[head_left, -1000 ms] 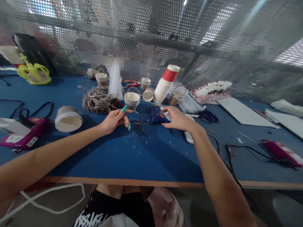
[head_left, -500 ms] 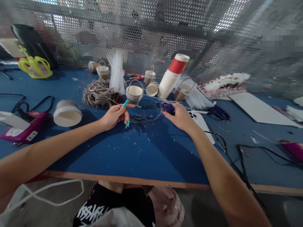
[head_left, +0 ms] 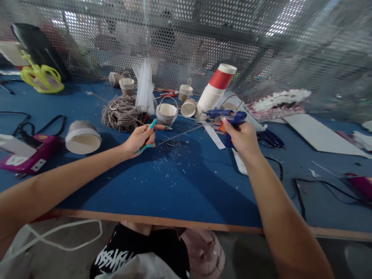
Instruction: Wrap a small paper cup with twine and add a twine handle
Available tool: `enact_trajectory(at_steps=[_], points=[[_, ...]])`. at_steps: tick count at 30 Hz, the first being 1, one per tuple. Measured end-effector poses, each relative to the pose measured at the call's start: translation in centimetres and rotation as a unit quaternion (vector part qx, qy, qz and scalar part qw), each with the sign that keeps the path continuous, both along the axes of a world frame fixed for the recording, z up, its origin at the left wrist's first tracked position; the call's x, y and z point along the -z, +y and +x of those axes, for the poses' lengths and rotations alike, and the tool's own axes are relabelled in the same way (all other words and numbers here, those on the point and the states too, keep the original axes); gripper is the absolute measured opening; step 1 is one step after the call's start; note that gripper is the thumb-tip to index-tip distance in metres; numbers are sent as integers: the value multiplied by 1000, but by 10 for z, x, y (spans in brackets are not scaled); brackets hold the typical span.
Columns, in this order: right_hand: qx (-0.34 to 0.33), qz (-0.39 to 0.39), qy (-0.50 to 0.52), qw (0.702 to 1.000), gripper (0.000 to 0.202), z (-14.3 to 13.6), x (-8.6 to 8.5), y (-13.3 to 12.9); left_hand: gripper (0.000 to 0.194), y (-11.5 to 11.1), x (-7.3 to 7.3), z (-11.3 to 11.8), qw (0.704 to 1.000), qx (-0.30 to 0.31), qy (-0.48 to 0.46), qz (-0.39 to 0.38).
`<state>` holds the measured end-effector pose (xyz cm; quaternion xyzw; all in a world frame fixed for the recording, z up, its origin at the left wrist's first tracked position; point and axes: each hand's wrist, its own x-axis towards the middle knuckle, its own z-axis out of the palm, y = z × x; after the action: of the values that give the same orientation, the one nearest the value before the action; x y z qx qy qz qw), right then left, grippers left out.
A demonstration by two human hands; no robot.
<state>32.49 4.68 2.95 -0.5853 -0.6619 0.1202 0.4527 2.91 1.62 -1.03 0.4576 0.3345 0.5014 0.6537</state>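
My right hand grips a blue glue gun with an orange trigger, its nozzle pointing left. A thin grey cord stretches from near the nozzle to my left hand, whose fingers pinch it. My left index finger points right, and the nails are long and turquoise. Just behind the left hand lie a bundle of grey cord and a small cord-covered bucket with a handle. Beneath the glue gun is a white strip.
A tall stack of paper cups stands behind the glue gun. At left are a wrapped cup, a purple power strip and a yellow crown-shaped item. White board and black cables lie at right.
My right hand has lifted and moved right, now with the glue gun in its grip seen more fully. The cord is straighter. The white strip has come into view, and the phone is mostly covered.
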Motion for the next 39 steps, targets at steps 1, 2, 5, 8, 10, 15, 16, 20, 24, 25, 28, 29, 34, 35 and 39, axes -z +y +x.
enact_trajectory(at_steps=[1, 2, 5, 8, 10, 15, 16, 20, 24, 25, 28, 29, 34, 35, 39], points=[[4, 1, 5, 1000, 38, 2, 0, 2, 31, 0, -1, -1, 1000, 5, -2, -6], [11, 3, 8, 1000, 39, 4, 0, 3, 31, 1, -1, -2, 1000, 12, -2, -11], [47, 17, 8, 999, 39, 9, -6, 3, 29, 1, -4, -7, 999, 38, -2, -24], [117, 49, -12, 992, 40, 16, -15, -1, 28, 2, -7, -11, 998, 60, 2, -35], [179, 80, -27, 980, 39, 22, -21, -3, 27, 3, -8, -12, 997, 61, 6, -37], [191, 118, 66, 972, 34, 26, -27, -3, 29, 4, -8, -11, 999, 35, 4, -32], [165, 108, 87, 976, 35, 22, -26, -3, 29, 4, -7, -11, 999, 36, 2, -34], [64, 7, 50, 997, 37, 0, -18, -12, 31, 2, -6, -9, 997, 59, -4, -53], [-61, -101, 43, 992, 34, -20, -8, -21, 32, 1, -8, -9, 996, 57, -16, -64], [-92, -116, 68, 987, 33, -22, -7, -23, 32, 2, -8, -9, 996, 54, -20, -66], [-116, -123, 112, 979, 31, -25, -5, -23, 30, 3, -8, -9, 996, 51, -25, -69], [-112, -119, 113, 980, 30, -25, -6, -23, 29, 3, -8, -9, 996, 50, -25, -68], [-163, -171, 178, 955, 24, -30, -10, -26, 29, 4, -4, -8, 998, 45, -1, -43], [-179, -194, 201, 943, 22, -32, -12, -27, 29, 4, -3, -8, 998, 43, 6, -35], [-237, -259, 286, 892, 14, -34, -16, -28, 32, 2, -1, -4, 1000, 22, 19, 12]])
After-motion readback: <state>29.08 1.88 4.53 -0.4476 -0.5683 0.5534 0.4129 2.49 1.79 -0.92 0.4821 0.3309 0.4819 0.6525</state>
